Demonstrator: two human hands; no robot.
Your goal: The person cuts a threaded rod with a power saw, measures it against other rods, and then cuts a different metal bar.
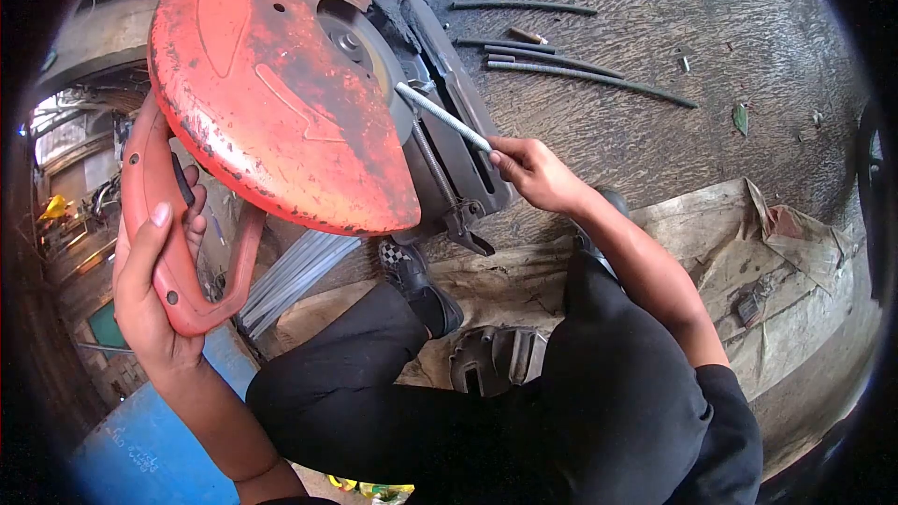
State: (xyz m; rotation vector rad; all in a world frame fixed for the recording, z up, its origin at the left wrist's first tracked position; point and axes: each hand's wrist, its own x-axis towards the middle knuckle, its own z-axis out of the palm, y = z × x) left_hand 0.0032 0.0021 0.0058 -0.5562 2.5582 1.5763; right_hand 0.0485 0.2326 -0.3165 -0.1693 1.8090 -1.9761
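Observation:
A cut-off saw with a scuffed red blade guard (281,103) stands in front of me, its disc mostly hidden under the guard. My left hand (159,290) wraps round the saw's red handle (150,164), fingers inside the loop by the dark trigger. My right hand (538,173) pinches the near end of a short grey threaded rod (444,117). The rod's far end reaches to the disc's edge at the guard's right side. Below it, the vise screw (435,164) runs along the dark saw base (477,187).
Several dark rods (599,79) lie on the stained floor (692,19) beyond the saw. Under the handle is a bundle of long grey rods (299,271). A crumpled tan sheet (711,243) spreads at right, and a blue surface (178,421) lies lower left.

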